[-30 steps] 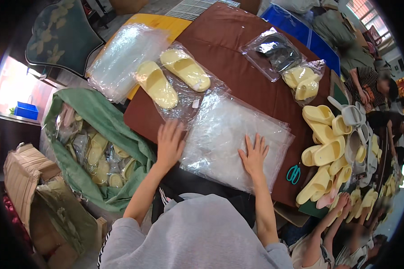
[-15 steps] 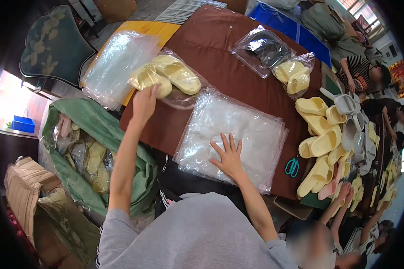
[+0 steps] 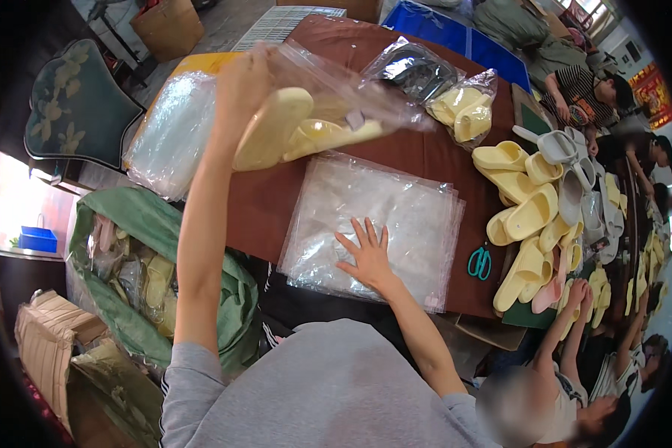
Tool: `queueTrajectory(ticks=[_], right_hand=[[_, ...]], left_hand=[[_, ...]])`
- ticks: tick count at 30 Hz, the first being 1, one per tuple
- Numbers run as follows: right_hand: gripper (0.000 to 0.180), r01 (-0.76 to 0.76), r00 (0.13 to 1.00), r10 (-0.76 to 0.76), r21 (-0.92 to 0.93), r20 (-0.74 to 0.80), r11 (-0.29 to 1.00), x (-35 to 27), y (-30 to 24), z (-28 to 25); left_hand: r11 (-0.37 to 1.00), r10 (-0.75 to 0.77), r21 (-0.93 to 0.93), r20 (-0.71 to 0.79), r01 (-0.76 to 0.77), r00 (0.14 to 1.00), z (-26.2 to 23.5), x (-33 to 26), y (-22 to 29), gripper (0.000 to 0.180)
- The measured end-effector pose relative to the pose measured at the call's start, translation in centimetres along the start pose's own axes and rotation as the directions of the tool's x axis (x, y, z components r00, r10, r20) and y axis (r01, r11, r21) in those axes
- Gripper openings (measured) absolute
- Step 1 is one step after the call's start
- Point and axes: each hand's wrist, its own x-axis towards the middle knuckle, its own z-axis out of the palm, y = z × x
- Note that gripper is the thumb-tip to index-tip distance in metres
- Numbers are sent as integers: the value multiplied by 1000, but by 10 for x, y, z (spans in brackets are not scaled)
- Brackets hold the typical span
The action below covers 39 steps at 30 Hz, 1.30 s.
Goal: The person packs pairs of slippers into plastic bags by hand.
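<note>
My left hand [image 3: 244,84] is raised over the far left of the table, its fingers closed on a clear plastic bag [image 3: 313,71]. A pair of pale yellow slippers [image 3: 280,123] shows in that bag, one tilted up close to my wrist and the other lying lower beside it. The bag's far side is smeared by motion. My right hand [image 3: 369,257] lies flat, fingers spread, on a stack of clear plastic bags [image 3: 403,194] near the table's front edge.
The brown-covered table [image 3: 257,213] also bears bagged yellow slippers [image 3: 467,112], a bagged dark item [image 3: 414,71], teal-handled scissors [image 3: 479,263] and many loose slippers [image 3: 534,205] at right. Left stand more clear bags [image 3: 173,134] and a green sack [image 3: 235,313] of bagged slippers. People sit at right.
My left hand has gone up and away, lifting and tilting the bagged yellow slippers, and the bag has swung out to the right. My right hand stays spread on the stack.
</note>
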Motion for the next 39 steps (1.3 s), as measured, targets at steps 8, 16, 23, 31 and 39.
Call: queueTrajectory(ticks=[8,16,23,31,39], right_hand=[[71,-6,1000,6,19,-22,1000,-3,2,3],[70,-23,1000,23,15,-6,1000,-5,7,7],[70,-32,998,46,318,-39,948,-7,12,22],[69,-21,1000,28,418,-10,908,-13,33,38],[74,37,996,-24,145,-90,989,-10,25,20]], left_hand=[[986,-6,-161,174,34,985,-11,19,32,51],[932,-18,-363,-17,11,1000,4,-53,97,41],[917,397,-137,213,-375,893,58,-235,76,44],[924,324,-199,861,-327,391,64,-311,19,91],[867,178,177,763,-467,621,44,-259,-37,108]])
